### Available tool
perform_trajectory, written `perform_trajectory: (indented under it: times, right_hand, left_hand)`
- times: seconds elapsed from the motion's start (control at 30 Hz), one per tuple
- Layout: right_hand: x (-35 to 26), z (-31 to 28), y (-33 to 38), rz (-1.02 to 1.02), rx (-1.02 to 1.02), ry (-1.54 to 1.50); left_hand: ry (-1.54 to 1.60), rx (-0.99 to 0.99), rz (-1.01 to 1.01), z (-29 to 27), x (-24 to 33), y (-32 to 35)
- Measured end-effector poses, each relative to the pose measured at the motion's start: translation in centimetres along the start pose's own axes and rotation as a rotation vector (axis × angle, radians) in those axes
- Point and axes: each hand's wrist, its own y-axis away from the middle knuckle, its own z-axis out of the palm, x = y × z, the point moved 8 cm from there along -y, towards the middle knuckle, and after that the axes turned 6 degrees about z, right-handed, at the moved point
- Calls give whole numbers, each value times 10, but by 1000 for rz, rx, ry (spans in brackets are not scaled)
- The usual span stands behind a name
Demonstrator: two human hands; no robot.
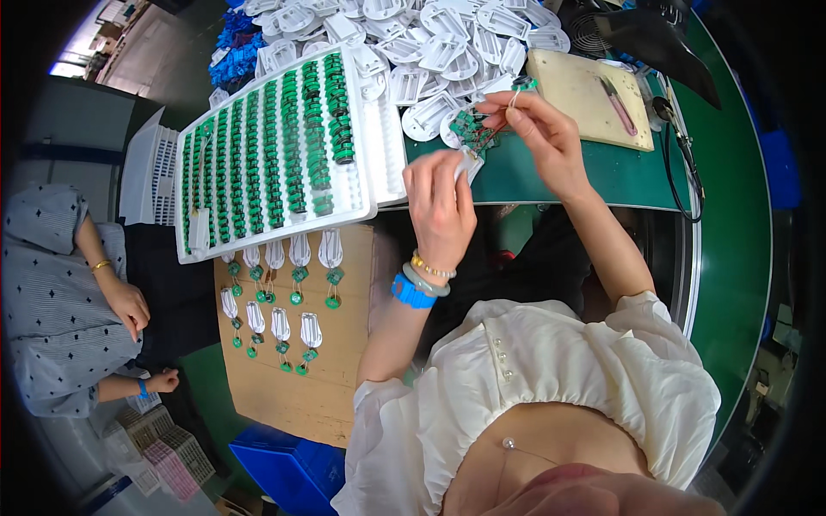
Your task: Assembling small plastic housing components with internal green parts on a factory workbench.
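Note:
My left hand (440, 202) is closed around a small white plastic piece (469, 162), mostly covered by the fingers. Just above it lie several green circuit boards (471, 129) with thin dark and red wires, on the green work surface. To the right, my right hand (551, 142) pinches a thin pale wire (514, 98) between thumb and forefinger. At that wire's upper end shows a small green round board (524, 83). Beyond both hands spreads a heap of white oval plastic holders (443, 52).
A white tray (368, 185) with rows of green ring-shaped parts lies left of my hands. Below it, finished-looking white pieces with wired green boards hang on a cardboard sheet (344, 387). A pink-handled cutter (621, 107) rests on a cream block (568, 107). Another person (64, 284) sits at left.

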Motion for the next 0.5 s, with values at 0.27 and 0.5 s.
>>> perform_trajectory:
  times: [0.27, 0.5]
  right_hand:
    - [-28, 69, 47, -920, -319, 987]
    - [-29, 36, 47, -510, -255, 727]
  left_hand:
    - [1822, -43, -1047, 42, -17, 46]
    - [1830, -56, -1122, 41, -17, 62]
